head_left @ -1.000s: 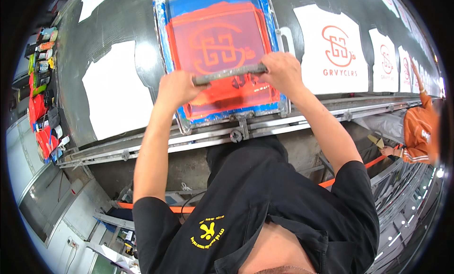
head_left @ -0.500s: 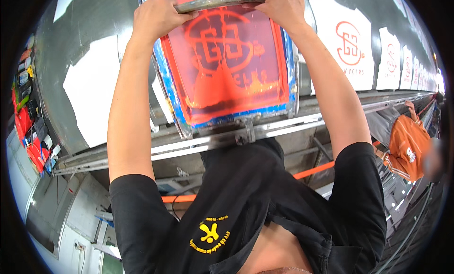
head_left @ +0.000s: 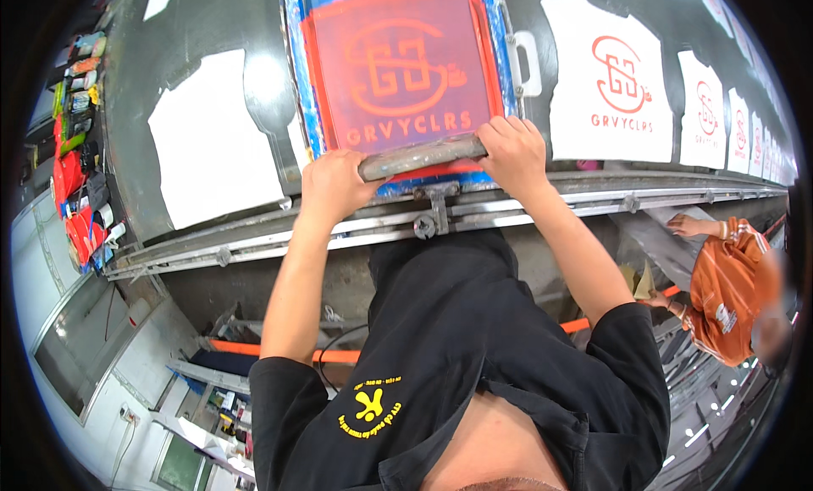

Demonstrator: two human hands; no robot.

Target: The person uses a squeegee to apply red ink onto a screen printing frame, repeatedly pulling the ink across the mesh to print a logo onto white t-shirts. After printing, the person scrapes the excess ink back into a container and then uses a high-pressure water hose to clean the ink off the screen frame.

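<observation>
My left hand (head_left: 336, 184) and my right hand (head_left: 515, 155) are closed on the two ends of a long squeegee (head_left: 423, 157). It lies across the near end of a screen-printing frame (head_left: 295, 55), whose blue edges are smeared with red ink. Beyond the squeegee, the mesh (head_left: 332, 93) has a thin red film, and a round emblem with lettering under it shows through. The squeegee's blade and any ink in front of it are hidden below its handle. Beneath the frame, the fabric is mostly covered.
On the dark table (head_left: 127, 127), a blank white fabric panel (head_left: 212, 148) lies left of the frame. Red-printed white panels (head_left: 572, 93) run off to the right. A metal rail (head_left: 542, 205) follows the near edge. A person in orange (head_left: 727, 279) stands at right, and cluttered containers (head_left: 80, 173) at far left.
Both hands have drawn the squeegee from the far end of the screen to its near end. The red ink pooled on the near mesh is no longer visible.
</observation>
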